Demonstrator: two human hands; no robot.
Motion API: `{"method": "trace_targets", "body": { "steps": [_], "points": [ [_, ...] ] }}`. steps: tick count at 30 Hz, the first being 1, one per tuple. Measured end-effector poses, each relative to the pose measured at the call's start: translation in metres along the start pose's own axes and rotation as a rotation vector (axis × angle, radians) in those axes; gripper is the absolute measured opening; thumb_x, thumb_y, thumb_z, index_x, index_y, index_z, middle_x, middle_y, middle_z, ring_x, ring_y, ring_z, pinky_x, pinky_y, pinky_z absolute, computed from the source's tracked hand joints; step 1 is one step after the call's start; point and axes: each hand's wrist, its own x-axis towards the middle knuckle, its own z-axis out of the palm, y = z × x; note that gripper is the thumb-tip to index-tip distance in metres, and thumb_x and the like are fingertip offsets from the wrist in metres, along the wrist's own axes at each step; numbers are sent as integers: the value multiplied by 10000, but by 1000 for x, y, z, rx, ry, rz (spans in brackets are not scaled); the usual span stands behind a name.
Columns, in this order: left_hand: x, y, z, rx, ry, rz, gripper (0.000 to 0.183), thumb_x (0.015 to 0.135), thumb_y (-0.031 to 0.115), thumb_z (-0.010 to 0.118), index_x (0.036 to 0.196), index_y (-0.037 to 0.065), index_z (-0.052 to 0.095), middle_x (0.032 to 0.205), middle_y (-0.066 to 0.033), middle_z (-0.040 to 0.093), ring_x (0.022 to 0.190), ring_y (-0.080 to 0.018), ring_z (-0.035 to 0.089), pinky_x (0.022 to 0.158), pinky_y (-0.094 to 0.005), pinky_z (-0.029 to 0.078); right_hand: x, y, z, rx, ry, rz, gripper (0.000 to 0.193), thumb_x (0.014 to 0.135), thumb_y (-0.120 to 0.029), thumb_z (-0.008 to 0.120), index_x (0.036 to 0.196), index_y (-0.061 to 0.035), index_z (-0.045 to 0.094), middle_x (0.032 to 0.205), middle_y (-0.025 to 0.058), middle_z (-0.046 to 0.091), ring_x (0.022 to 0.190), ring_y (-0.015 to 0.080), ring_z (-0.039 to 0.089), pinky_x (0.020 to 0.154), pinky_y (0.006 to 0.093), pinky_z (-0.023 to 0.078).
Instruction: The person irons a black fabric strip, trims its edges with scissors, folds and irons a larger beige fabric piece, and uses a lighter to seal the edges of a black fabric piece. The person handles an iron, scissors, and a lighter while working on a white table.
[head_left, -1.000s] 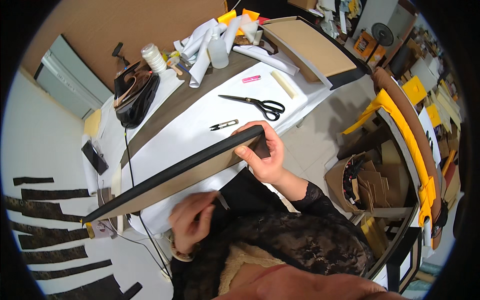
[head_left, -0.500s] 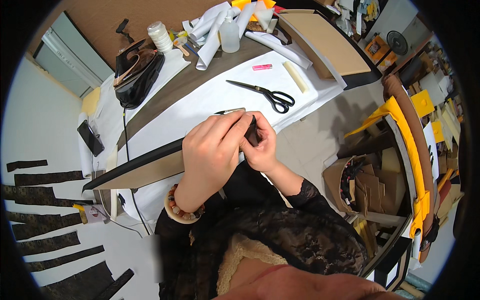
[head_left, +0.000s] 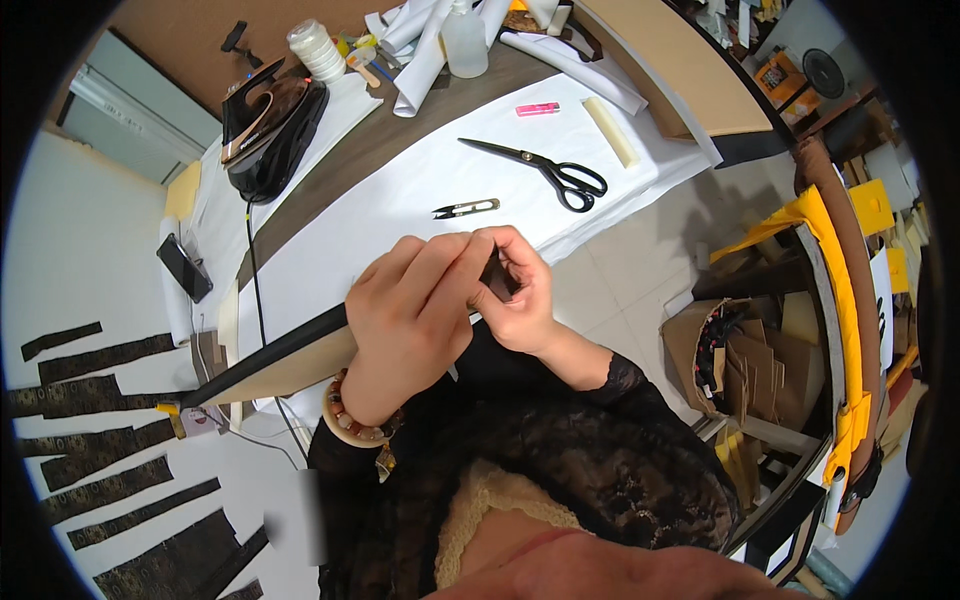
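White-topped table bears scissors, snips, a pale bar

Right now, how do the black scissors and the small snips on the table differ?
The scissors are clearly bigger than the snips. The scissors have two large looped handles, while the snips have a slim, narrow body without such loops. The snips lie nearer the left hand than the scissors do. Both lie on the white surface, tips leftward.

Left hand part-hides panel; bottle cropped above.
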Motion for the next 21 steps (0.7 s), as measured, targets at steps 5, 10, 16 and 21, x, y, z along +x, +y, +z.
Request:
{"method": "trace_targets", "body": {
  "steps": [5, 10, 16, 21],
  "points": [
    [36, -2, -16, -39, 42, 85, 341, 643, -105, 571, 942, 10, 685, 811, -81, 631, 649, -236, 621, 550, -310, 495, 28, -28, 7, -76, 30, -102, 372, 823, 68, 639, 1159, 21, 485, 1035, 54, 587, 963, 95, 539, 846, 228, 423],
    [41, -23, -4, -102, 28, 56, 300, 679, -85, 584, 914, 52, 709, 774, -64, 622, 616, -193, 609, 527, -266, 473, 42, -12, 3, -113, 75, -159, 361, 829, 35, 665, 1149, 26, 500, 972, 47, 604, 883, 84, 552, 797, 221, 443],
    [35, -30, 16, -108, 2, 58, 361, 605, -61, 578, 906, 81, 718, 767, -38, 621, 629, -208, 603, 517, -283, 458, 34, 7, -8, -140, 111, -128, 359, 840, 40, 646, 1154, 13, 475, 952, 38, 589, 867, 84, 540, 782, 217, 436],
    [34, -26, 15, -94, 12, 79, 369, 595, -54, 569, 911, 74, 710, 787, -42, 625, 638, -218, 607, 525, -297, 466, 34, 2, -14, -161, -17, -152, 424, 814, 63, 614, 1178, -19, 410, 1021, 61, 545, 935, 109, 516, 832, 242, 421]
  ]
}}
